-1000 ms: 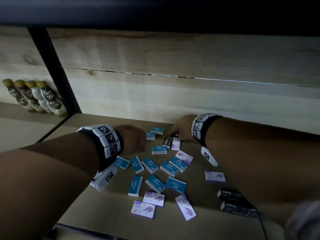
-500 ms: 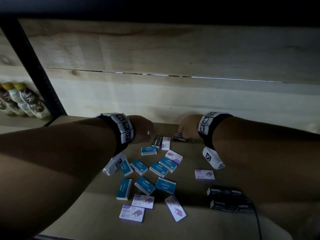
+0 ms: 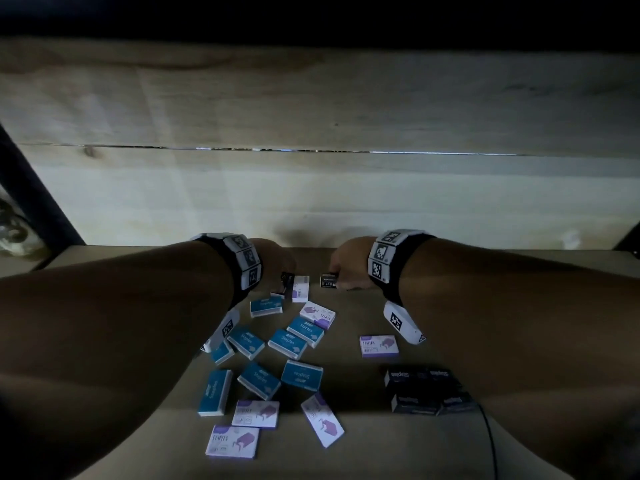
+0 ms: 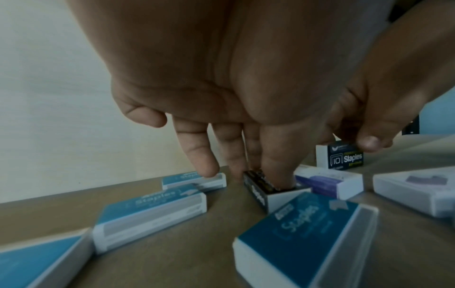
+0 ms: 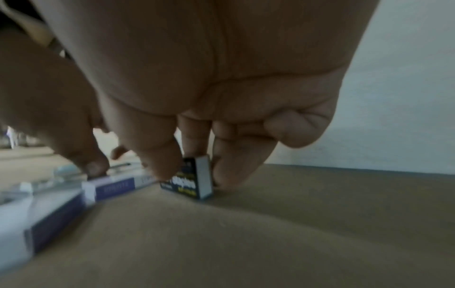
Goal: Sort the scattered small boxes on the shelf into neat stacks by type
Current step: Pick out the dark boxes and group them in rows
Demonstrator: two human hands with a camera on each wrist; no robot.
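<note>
Small staple boxes lie scattered on the wooden shelf [image 3: 346, 452]: several blue boxes [image 3: 287, 342], several purple-and-white boxes [image 3: 378, 345] and black ones. At the back, my left hand [image 3: 282, 268] pinches a black box [image 4: 258, 192] standing on edge between thumb and fingers, right beside a purple box [image 3: 300, 289]. My right hand [image 3: 341, 275] pinches a second black box [image 5: 191, 181] that rests on the shelf, a little to the right. That box [image 4: 344, 157] also shows in the left wrist view.
A low stack of black boxes [image 3: 426, 389] sits at the front right under my right forearm. The pale wooden back wall [image 3: 311, 202] stands close behind both hands. A dark upright post [image 3: 31, 192] and bottles [image 3: 14, 233] are at far left.
My right hand drew one black box rightward, away from the purple box. My left hand moved right onto the other black box. The head view shifted right.
</note>
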